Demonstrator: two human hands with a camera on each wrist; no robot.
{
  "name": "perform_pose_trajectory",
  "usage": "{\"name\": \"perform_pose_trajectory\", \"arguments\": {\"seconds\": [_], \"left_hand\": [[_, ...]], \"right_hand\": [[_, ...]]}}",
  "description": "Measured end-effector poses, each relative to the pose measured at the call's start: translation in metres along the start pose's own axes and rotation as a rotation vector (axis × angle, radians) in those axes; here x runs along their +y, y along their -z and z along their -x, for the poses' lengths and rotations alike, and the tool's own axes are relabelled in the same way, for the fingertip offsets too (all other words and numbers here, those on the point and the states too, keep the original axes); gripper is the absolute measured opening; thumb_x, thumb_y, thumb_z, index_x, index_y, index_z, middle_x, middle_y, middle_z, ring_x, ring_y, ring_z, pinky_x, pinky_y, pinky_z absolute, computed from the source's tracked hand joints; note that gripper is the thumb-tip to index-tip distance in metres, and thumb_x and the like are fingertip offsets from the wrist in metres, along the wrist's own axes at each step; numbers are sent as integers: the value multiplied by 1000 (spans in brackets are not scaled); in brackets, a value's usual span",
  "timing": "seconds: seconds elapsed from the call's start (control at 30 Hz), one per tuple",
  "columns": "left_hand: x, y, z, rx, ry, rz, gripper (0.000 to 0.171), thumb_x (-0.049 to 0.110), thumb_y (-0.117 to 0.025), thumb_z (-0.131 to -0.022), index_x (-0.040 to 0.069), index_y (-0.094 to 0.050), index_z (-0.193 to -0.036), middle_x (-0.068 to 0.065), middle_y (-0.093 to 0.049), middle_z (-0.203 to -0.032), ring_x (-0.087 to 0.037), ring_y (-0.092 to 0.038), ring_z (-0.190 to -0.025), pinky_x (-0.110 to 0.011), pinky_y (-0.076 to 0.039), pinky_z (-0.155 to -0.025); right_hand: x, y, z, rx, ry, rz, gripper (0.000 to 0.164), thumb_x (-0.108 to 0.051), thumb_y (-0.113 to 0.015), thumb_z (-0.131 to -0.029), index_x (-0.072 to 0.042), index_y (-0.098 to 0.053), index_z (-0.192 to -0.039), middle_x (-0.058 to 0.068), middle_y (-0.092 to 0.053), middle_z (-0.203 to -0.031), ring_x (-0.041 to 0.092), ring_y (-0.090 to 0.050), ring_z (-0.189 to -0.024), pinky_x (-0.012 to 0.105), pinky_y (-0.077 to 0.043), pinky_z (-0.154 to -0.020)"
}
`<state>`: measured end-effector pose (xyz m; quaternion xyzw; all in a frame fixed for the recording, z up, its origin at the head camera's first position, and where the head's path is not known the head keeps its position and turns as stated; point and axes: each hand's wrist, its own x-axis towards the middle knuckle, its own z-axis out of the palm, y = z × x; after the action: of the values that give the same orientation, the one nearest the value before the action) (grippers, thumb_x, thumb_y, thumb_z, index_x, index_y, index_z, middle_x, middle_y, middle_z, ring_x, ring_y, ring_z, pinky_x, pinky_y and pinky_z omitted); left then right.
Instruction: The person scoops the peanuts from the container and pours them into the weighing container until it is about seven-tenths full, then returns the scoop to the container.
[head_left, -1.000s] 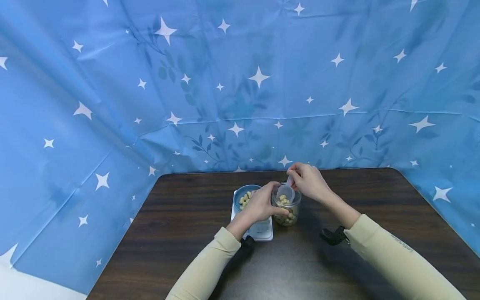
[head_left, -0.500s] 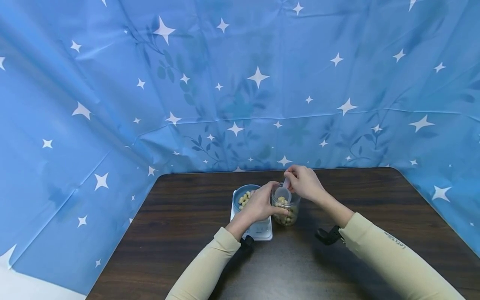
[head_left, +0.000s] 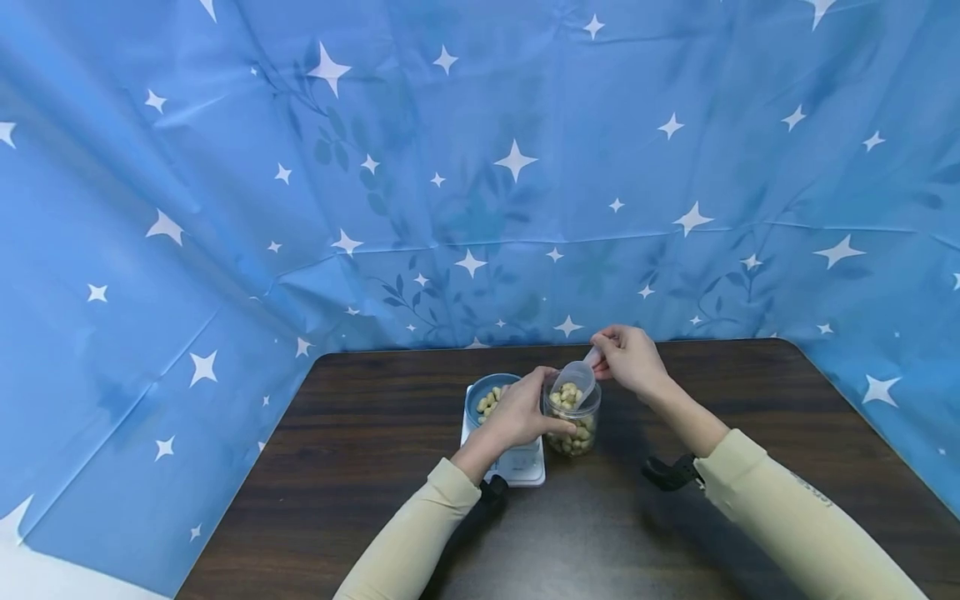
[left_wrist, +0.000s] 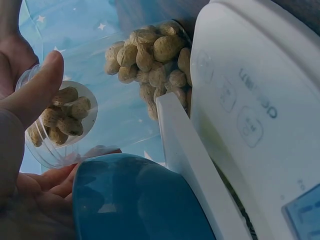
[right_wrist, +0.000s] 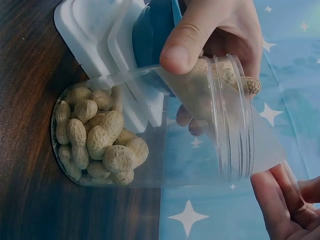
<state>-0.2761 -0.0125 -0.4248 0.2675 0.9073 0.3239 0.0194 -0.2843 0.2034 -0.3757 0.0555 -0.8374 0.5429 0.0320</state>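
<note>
A clear jar [right_wrist: 182,167] stands on the table with whole peanuts [right_wrist: 102,140] in its lower part. My left hand [head_left: 521,410] grips it near the top, thumb on the near side and fingers around the far side. At the jar's mouth is a translucent scoop [head_left: 585,379], tilted and loaded with several peanuts [left_wrist: 65,120]. My right hand [head_left: 632,360] pinches the scoop's handle above the far right of the rim. Left of the jar, a blue bowl [left_wrist: 135,195] of peanuts sits on a white kitchen scale [head_left: 528,471], partly hidden behind my left hand.
The dark wooden table [head_left: 360,500] carries the scale and jar near its back edge. Behind it hangs a blue curtain with white stars [head_left: 480,167]. The scale touches or nearly meets the jar's left side.
My right hand first shifts slightly left, then moves right with the scoop. The scoop now tilts at the jar's mouth with peanuts showing in it. My left hand stays around the jar.
</note>
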Motion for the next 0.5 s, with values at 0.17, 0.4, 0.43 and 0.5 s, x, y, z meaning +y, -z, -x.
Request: {"name": "perform_pose_trajectory", "arguments": {"seconds": [0.17, 0.4, 0.43, 0.5], "left_hand": [[-1, -1, -1, 3, -1, 4, 86, 43, -90, -80, 12, -47, -148, -2, -60, -138, -16, -58, -122, -53, -36, -109], [-1, 0, 0, 0, 10, -8, 87, 44, -90, -80, 12, -47, -149, -2, -61, -138, -16, -57, -124, -52, -36, -108], [-1, 0, 1, 0, 9, -9, 87, 45, -89, -80, 12, -47, -149, -2, -60, -138, -16, -57, -124, -52, -36, -108], [-1, 0, 1, -1, 12, -7, 88, 46, -89, -80, 12, -47, -149, -2, -60, -139, -16, -57, -124, -52, -36, -108]], "right_hand": [[0, 3, 1, 13, -6, -22, 36, -14, -48, -111, 16, -55, -130, 18, -70, -86, 25, -72, -74, 31, -60, -66], [1, 7, 0, 38, -18, -70, 36, -13, -48, -110, 17, -54, -130, 19, -69, -86, 17, -71, -70, 32, -60, -66], [2, 7, -1, 39, -22, -75, 37, -14, -48, -110, 17, -54, -130, 19, -70, -86, 17, -71, -70, 32, -60, -66], [2, 8, -1, 45, -31, -83, 37, -14, -48, -110, 17, -54, -130, 18, -70, -86, 17, -71, -70, 32, -60, -67]]}}
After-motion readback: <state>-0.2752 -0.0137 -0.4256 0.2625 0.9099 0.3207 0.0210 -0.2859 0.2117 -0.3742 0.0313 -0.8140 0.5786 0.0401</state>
